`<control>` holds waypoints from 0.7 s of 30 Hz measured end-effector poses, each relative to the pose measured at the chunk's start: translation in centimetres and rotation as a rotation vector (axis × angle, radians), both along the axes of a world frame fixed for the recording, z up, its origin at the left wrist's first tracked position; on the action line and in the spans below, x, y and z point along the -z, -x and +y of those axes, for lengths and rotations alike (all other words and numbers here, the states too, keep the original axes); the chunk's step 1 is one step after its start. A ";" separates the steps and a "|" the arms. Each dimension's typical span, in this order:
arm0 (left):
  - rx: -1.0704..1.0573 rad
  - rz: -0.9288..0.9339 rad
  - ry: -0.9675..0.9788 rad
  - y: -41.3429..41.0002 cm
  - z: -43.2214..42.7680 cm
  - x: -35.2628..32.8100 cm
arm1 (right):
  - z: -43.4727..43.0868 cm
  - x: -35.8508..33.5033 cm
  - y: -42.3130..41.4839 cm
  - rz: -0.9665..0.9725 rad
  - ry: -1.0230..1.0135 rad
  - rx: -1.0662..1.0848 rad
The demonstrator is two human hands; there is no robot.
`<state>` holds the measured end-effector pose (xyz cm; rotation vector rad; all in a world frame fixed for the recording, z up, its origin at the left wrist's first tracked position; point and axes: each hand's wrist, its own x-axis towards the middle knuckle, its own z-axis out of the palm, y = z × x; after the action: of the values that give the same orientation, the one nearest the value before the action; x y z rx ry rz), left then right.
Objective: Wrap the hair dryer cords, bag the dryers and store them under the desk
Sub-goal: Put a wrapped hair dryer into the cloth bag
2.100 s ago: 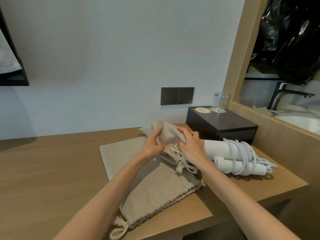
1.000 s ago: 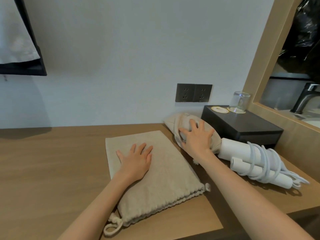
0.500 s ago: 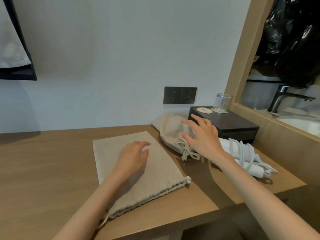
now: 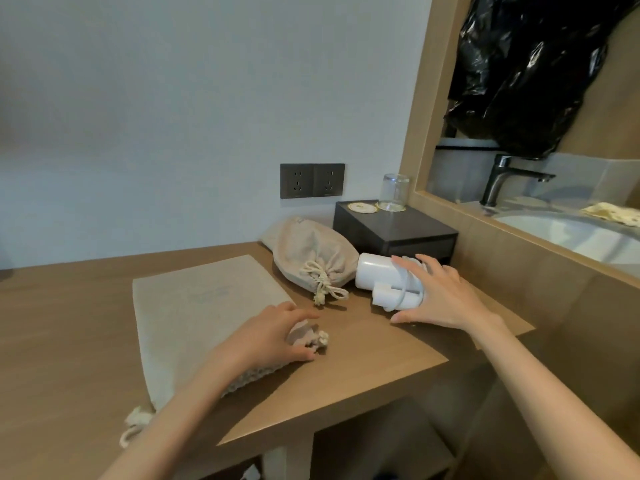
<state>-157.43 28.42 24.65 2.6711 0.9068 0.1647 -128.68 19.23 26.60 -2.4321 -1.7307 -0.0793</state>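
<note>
A flat, empty beige drawstring bag [image 4: 204,306] lies on the wooden desk [image 4: 367,362]. My left hand [image 4: 270,337] pinches its bunched mouth corner near the front. Behind it a filled beige bag [image 4: 311,258] lies tied shut with a white cord. To its right rests a white hair dryer [image 4: 381,278] with its cord wrapped round it. My right hand [image 4: 443,296] lies spread over the dryer's right end, fingers curling on it; whether it grips is unclear.
A black box [image 4: 398,233] with an upturned glass [image 4: 393,192] stands against the wall beside a double socket [image 4: 311,180]. A wooden partition [image 4: 519,265] and a sink lie to the right. An open space [image 4: 381,441] shows under the desk.
My right hand left the tied bag and moved right onto the white hair dryer. My left hand slid from the flat bag's middle to its mouth corner and bunched the cloth.
</note>
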 end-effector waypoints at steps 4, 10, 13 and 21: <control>-0.052 -0.024 -0.059 -0.1 -0.2 0.8 | -0.1 -0.3 -0.3 0.019 -0.003 -0.033; -0.215 -0.096 -0.164 -1.0 -0.1 1.8 | -1.8 0.3 0.3 0.016 -0.046 -0.010; -0.232 -0.134 -0.135 -1.5 0.3 1.6 | -1.9 0.2 0.9 0.041 -0.003 0.011; -0.296 -0.153 -0.284 0.9 -0.7 1.4 | -1.6 2.2 1.6 0.238 -0.155 0.040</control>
<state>-158.33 27.76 23.26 2.7077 1.3083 0.5977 -130.29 17.65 24.45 -2.2612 -1.5158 0.0667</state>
